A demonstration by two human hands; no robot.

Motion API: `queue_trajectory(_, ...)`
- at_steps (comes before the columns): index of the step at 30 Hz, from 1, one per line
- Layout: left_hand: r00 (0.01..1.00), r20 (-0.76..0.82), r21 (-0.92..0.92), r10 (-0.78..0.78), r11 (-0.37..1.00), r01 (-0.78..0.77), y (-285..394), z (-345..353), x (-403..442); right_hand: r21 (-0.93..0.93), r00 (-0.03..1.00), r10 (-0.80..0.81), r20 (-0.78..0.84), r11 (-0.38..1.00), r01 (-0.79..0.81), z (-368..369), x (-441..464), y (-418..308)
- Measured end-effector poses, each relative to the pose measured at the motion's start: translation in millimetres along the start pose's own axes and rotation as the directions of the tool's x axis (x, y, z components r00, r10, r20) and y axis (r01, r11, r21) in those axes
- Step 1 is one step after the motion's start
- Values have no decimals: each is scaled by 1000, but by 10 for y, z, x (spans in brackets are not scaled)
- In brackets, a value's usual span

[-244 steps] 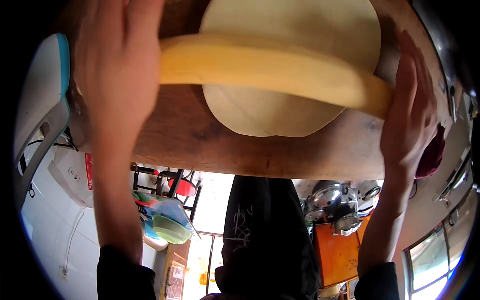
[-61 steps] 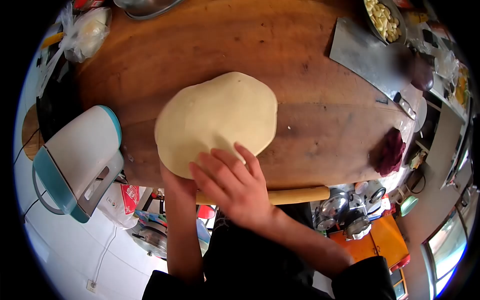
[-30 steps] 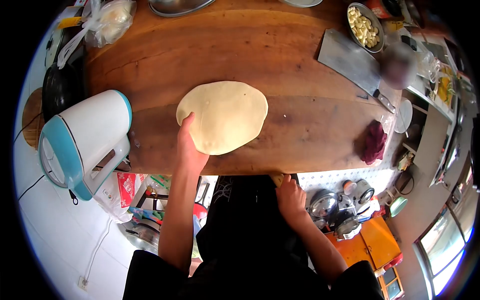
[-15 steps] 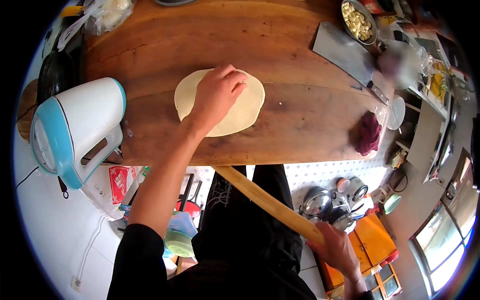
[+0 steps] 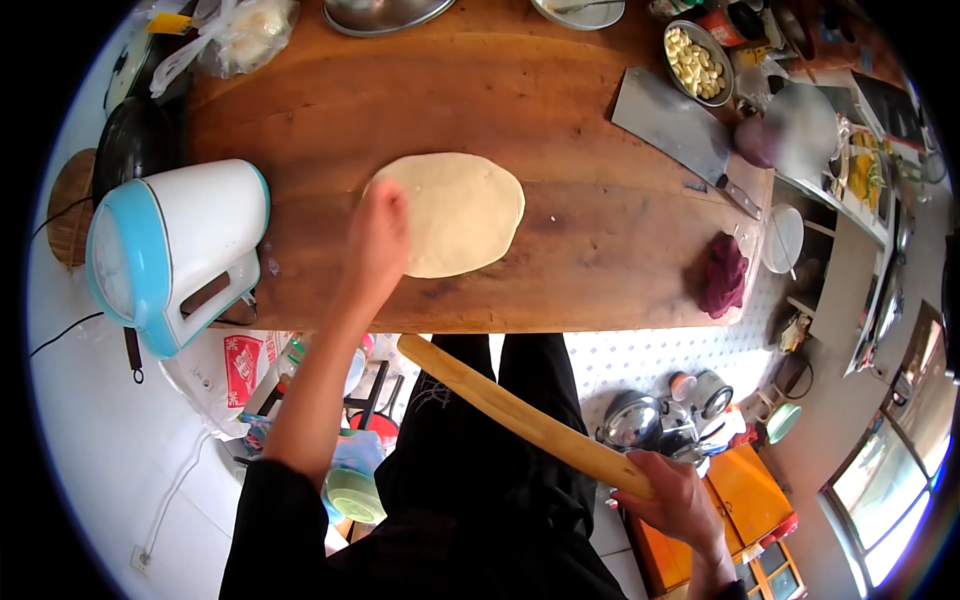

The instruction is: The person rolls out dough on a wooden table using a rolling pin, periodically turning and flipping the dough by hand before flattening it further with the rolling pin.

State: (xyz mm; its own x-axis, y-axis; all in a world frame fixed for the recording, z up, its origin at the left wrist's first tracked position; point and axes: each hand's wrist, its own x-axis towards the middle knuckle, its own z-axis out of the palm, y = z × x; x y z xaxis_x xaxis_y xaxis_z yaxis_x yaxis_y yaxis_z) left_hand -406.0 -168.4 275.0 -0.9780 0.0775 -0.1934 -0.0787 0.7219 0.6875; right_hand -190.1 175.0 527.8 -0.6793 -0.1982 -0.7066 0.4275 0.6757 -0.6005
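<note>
A flat, pale, oval sheet of dough lies on the wooden table. My left hand is at the dough's left edge, blurred by motion; its fingers are not clear, nor is whether it touches the dough. Below the table's front edge, my right hand grips one end of a long wooden rolling pin. The pin slants up to the left in front of my dark trousers, its far end just short of the table edge.
A white and blue appliance stands at the left. On the right are a cleaver, a bowl of pale cloves and a dark red cloth. A plastic bag and a metal lid are at the back.
The rolling pin has come out from under the table edge in my right hand, which moved down and right. My left hand has gone from over the dough's middle to its left edge.
</note>
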Motion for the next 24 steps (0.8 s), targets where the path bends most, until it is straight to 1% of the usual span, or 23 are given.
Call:
queue_trajectory(1, 977, 70, 85, -202, 977, 196, -102, -316, -283, -20, 998, -55, -10, 998, 55, -29, 56, 17)
queue_trajectory(2, 993, -35, -12, -109, 994, 109, -537, -420, -692, -15, 998, -60, -14, 998, 60, -64, 132, 33)
queue_trajectory(3, 989, -148, 217, 27, 976, 6, -791, -572, -1053, -51, 993, -114, 37, 992, 116, -110, 213, 46)
queue_trajectory(4, 979, -42, 270, -198, 941, 202, -957, -775, -1378, -87, 982, -165, 89, 981, 173, -151, 296, 49)
queue_trajectory(5, 907, 47, 340, -419, 860, 380, -1095, -909, -1546, -73, 980, -176, 97, 980, 183, -185, 385, 39)
queue_trajectory(6, 906, 41, 340, -421, 859, 383, -1228, -944, -1547, -74, 978, -181, 100, 979, 189, -214, 505, 44)
queue_trajectory(8, 942, -82, 323, -325, 886, 333, -1429, -947, -1551, -45, 979, -133, 153, 989, 142, -221, 785, 78)
queue_trajectory(9, 878, -56, 207, -476, 854, 477, -1229, -928, -1257, -35, 977, -133, 167, 989, 140, -241, 968, 77)
queue_trajectory(10, 874, -70, 0, -480, 877, 481, -1003, -877, -988, -25, 974, -134, 182, 990, 141, -254, 1176, 81)
queue_trajectory(11, 871, -89, -207, -483, 864, 459, -820, -787, -748, -5, 975, -154, 159, 988, 157, -243, 1380, 120)
queue_trajectory(13, 951, -163, -268, -262, 940, 213, -646, -592, -425, 4, 974, -181, 135, 983, 182, -239, 1836, 200)
queue_trajectory(14, 948, -170, -265, -269, 939, 219, -546, -567, -425, -5, 974, -183, 132, 983, 185, -252, 2057, 248)
queue_trajectory(15, 986, -139, -91, -97, 992, 85, -449, -545, -406, -3, 967, -233, 100, 972, 235, -236, 2269, 348)
queue_trajectory(16, 995, -72, 78, 75, 995, -70, -404, -531, -382, 0, 958, -279, 63, 960, 280, -209, 2451, 458)
queue_trajectory(17, 994, -6, 227, 113, 968, -109, -491, -488, -453, 9, 960, -273, 56, 962, 273, -181, 2593, 547)
queue_trajectory(18, 993, 9, 228, 119, 966, -118, -540, -430, -510, 32, 952, -305, 10, 952, 305, -152, 2706, 630)
queue_trajectory(19, 978, -23, 335, 209, 923, -189, -588, -378, -548, 49, 940, -339, -36, 939, 341, -133, 2764, 652)
queue_trajectory(20, 952, -50, 438, 301, 864, -250, -644, -323, -577, 52, 940, -338, -42, 939, 340, -72, 2778, 659)
queue_trajectory(21, 964, -56, 485, 260, 851, -201, -726, -257, -627, -247, 887, -424, -184, 893, 376, 29, 2765, 596)
queue_trajectory(22, 965, -57, 479, 257, 855, -199, -684, -215, -583, -531, 799, -533, -278, 778, 334, 92, 2763, 529)
queue_trajectory(23, 971, -99, 481, 216, 865, -144, -642, -181, -569, -529, 827, -486, -282, 798, 288, 153, 2753, 465)
queue_trajectory(24, 973, -138, 482, 183, 871, -95, -585, -161, -564, -529, 827, -486, -282, 798, 288, 266, 2767, 446)
